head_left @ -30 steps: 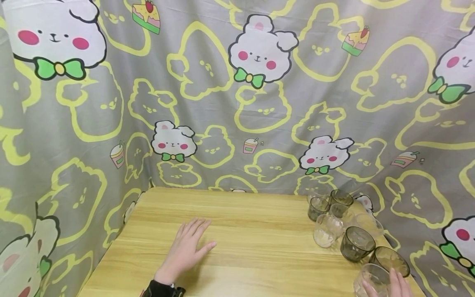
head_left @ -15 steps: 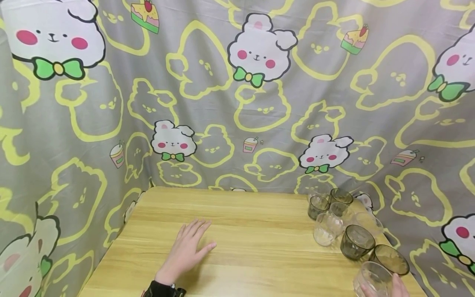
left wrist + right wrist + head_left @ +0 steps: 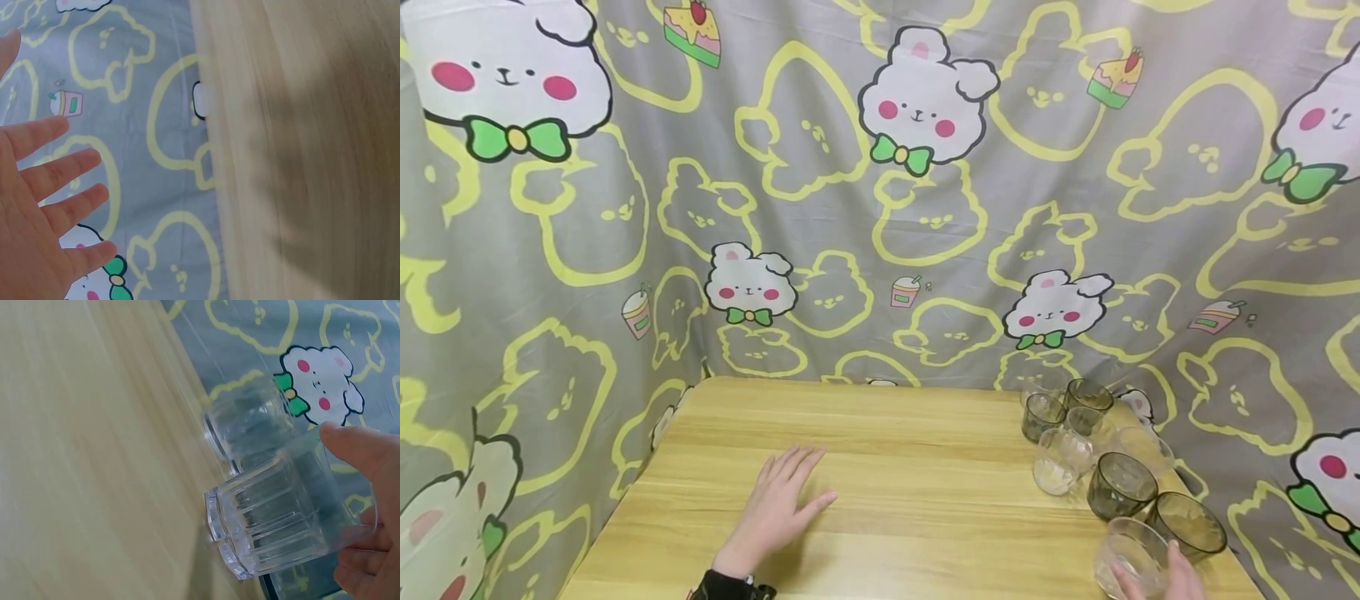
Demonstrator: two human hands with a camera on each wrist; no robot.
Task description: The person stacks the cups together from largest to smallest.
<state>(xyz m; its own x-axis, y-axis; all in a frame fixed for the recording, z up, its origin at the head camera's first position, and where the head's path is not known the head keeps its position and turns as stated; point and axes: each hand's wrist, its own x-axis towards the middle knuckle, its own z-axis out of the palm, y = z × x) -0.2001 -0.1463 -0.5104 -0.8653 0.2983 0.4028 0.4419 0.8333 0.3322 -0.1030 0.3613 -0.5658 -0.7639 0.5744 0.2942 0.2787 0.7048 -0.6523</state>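
My right hand point(image 3: 1157, 579) point(image 3: 365, 506) grips a clear ribbed glass point(image 3: 1127, 557) point(image 3: 281, 512) at the near right corner of the wooden table point(image 3: 910, 467), thumb on one side and fingers curled round the other. In the right wrist view the glass is tilted, its base just above the wood. A second clear glass point(image 3: 250, 422) stands right behind it. My left hand point(image 3: 778, 504) point(image 3: 44, 206) lies flat on the table with fingers spread and holds nothing.
Several clear and smoky glasses point(image 3: 1078, 437) cluster along the table's right edge, two dark ones point(image 3: 1122, 485) point(image 3: 1187, 523) nearest my right hand. A cartoon-bunny cloth point(image 3: 880, 208) hangs behind and on both sides of the table.
My right hand has shifted the clear glass a little to the left and up off the table. The left hand has not moved.
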